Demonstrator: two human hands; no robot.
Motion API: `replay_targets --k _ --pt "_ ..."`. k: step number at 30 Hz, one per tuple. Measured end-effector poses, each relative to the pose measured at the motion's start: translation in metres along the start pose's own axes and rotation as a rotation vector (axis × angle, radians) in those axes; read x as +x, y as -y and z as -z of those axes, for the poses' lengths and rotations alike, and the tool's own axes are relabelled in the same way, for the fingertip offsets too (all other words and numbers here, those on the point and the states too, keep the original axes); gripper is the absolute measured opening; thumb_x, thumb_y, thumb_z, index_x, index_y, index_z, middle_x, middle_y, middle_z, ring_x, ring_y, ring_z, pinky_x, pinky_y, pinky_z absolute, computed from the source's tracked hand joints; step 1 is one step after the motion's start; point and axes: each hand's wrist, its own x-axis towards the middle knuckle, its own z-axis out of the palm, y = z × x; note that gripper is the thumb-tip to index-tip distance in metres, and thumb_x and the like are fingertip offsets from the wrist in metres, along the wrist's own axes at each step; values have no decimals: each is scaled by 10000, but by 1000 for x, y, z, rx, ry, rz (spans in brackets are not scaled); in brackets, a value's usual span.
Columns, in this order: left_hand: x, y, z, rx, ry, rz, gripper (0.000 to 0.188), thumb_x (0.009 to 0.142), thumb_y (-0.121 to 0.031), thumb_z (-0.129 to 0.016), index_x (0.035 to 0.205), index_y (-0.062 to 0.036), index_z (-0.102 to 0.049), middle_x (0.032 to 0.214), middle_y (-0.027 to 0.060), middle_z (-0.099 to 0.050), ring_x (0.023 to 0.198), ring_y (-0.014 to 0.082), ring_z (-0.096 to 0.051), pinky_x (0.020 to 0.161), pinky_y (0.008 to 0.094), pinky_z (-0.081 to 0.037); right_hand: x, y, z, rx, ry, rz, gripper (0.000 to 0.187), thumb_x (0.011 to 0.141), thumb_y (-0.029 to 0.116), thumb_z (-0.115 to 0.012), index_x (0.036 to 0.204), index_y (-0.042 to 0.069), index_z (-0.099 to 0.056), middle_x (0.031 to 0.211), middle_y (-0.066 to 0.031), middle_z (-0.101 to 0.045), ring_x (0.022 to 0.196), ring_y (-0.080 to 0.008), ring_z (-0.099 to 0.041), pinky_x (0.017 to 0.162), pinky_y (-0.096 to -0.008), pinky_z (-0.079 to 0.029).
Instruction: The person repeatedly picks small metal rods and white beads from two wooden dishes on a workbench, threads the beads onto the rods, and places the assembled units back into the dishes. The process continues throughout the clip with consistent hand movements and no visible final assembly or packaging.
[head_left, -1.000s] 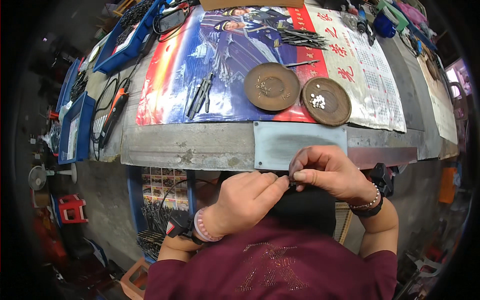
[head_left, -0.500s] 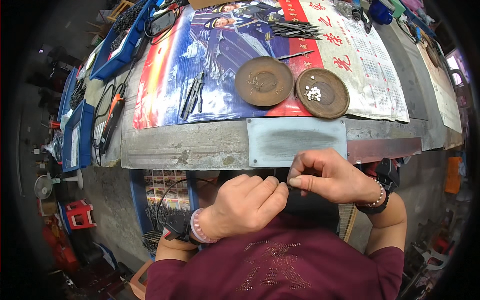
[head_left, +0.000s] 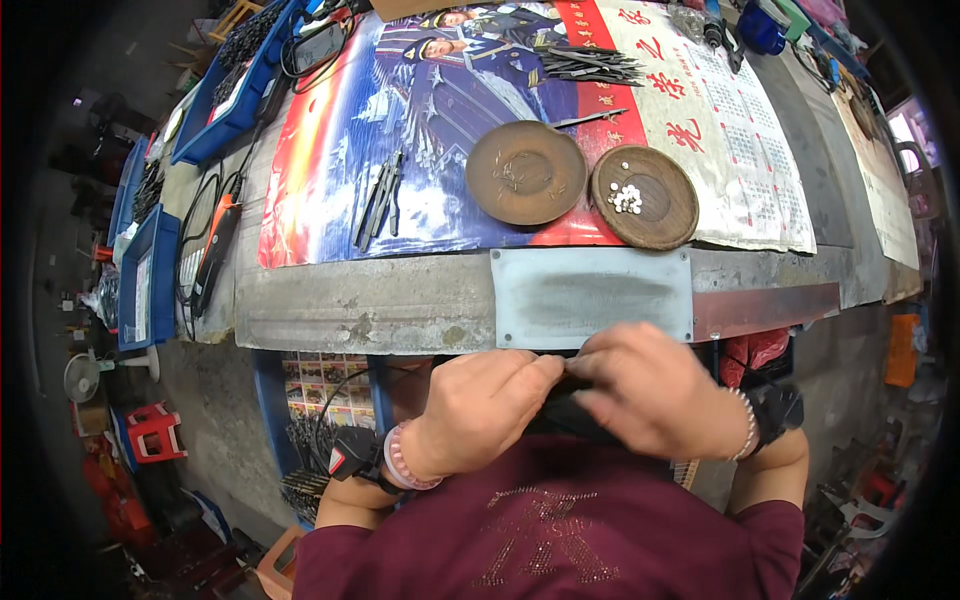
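Observation:
My left hand (head_left: 487, 412) is closed, its thumb and fingers pinched in front of the table edge; whatever they hold is too small and hidden to name. My right hand (head_left: 652, 395) is blurred by motion, its fingertips right at the left hand's pinch, with the thumb lower and apart. Just beyond both hands lies a pale plate (head_left: 510, 318) with a dark smudged middle. Behind it stand two round brown dishes: the left dish (head_left: 488, 190) holds tiny thin pieces, while the right dish (head_left: 682, 210) holds small white bits (head_left: 627, 199).
Slim dark metal pieces (head_left: 590, 66) lie in a pile at the back, and several more pieces (head_left: 378, 205) at left. A poster (head_left: 440, 215) covers the tabletop. Blue bins (head_left: 152, 275) and an orange-and-black tool (head_left: 213, 245) sit left. A reddish strip (head_left: 765, 303) edges the table's right.
My right hand has shifted slightly left and its fingers have moved over the left hand's fingertips. The left hand has tilted more upright. The view has shifted slightly.

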Motion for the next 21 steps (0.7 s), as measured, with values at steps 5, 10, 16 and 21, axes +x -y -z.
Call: replay_targets --k 5,10,16,21 --pt "1 -3 0 -138 -17 135 251 761 53 -691 1000 -16 -666 767 124 -654 618 242 -644 548 310 -498 25 -70 36 -85 -208 -315 108 829 56 -642 896 -19 -604 809 -161 -593 753 -342 -595 667 -369 -473" --pt "0 -8 -4 -266 -42 200 194 777 68 -668 958 -1 -673 777 133 -663 635 240 -657 567 292 -505 53 -129 40 -402 -185 -250 97 826 68 -618 875 -9 -587 845 -170 -577 804 -376 -582 707 -443 -466" --pt "-6 -3 -4 -353 -90 252 188 782 79 -664 960 18 -668 799 144 -680 669 235 -674 598 286 -517 66 -142 36 -561 -111 -209 96 811 68 -617 834 -8 -564 825 -183 -571 779 -389 -584 702 -469 -471" --pt "-6 0 -4 -421 -57 286 194 790 89 -659 974 28 -668 804 145 -686 695 221 -683 627 281 -523 73 -137 45 -508 -52 -272 115 804 62 -639 835 -27 -572 793 -189 -599 775 -359 -598 699 -404 -480"
